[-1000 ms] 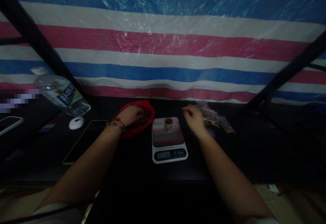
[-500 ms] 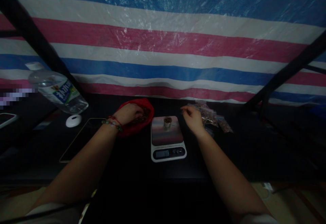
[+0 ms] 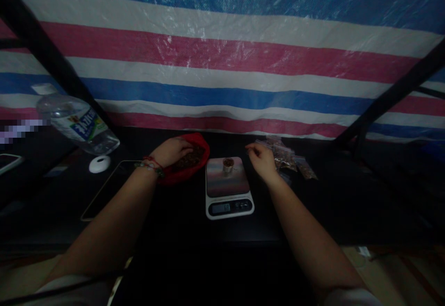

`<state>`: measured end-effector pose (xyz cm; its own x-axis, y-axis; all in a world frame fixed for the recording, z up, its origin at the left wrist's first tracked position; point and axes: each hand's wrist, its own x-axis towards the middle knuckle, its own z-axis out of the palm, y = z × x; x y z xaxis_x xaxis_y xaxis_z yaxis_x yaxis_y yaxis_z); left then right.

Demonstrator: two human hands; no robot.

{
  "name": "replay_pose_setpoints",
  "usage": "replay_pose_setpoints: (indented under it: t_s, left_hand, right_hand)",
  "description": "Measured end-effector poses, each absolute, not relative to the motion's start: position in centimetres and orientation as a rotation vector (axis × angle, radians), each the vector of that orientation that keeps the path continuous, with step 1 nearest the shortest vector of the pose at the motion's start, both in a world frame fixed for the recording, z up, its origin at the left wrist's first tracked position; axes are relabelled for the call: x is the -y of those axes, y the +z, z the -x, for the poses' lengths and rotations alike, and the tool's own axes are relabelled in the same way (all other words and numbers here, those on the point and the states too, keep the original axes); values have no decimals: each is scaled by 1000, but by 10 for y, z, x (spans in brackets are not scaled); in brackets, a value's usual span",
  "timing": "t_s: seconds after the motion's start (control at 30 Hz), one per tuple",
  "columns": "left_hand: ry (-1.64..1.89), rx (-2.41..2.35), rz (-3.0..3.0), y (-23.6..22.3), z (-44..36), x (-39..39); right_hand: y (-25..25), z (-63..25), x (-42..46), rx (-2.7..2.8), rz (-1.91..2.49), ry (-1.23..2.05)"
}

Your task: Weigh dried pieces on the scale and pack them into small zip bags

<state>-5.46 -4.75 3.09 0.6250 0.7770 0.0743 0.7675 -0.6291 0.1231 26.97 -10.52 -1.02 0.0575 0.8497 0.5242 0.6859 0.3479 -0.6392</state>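
Note:
My left hand (image 3: 169, 152) reaches over a red bag (image 3: 204, 157) with its top spread open, holding loose brown bits (image 3: 192, 157). Its fingers are bent and close together; whatever they grip is too dark to see. To the right of the bag lies a white kitchen scale (image 3: 230, 199) with a metal plate and a lit display. A small cup (image 3: 227, 166) filled with brown bits stands near the plate's far edge. My right hand (image 3: 262, 157) rests beside the scale, fingers curled in, their contents hidden. Several small clear zip bags (image 3: 285, 157) of brown bits lie just beyond it.
At the left, a large clear bottle (image 3: 78, 120) leans beside a white rounded case (image 3: 99, 163). A dark tablet or phone (image 3: 106, 194) lies partly under my left forearm. Black frame bars (image 3: 382, 97) slant at both sides before a striped plastic sheet (image 3: 222, 55).
My left hand has drawn slightly back and left in the red bag, showing more of the brown bits. My right hand, the scale and the cup have stayed about the same.

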Motion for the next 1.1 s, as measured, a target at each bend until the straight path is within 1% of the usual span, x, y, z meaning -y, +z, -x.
replay_pose_setpoints:
  t_s: [0.27,0.5,0.93,1.1]
  left_hand:
    - [-22,-1338,-2652,25,57,50]
    - [24,-1338,-2696,15,51,48]
    - [84,-1363,-2687,29,51,50]
    - [215,-1104,-2701,40,25,71]
  right_hand:
    - [-13,-270,103,1695,1401,236]
    - [-13,-269,103,1705,1404,251]
    - [-14,-269,103,1715,1394,249]
    - [-11,-268,105,1720,1404,236]
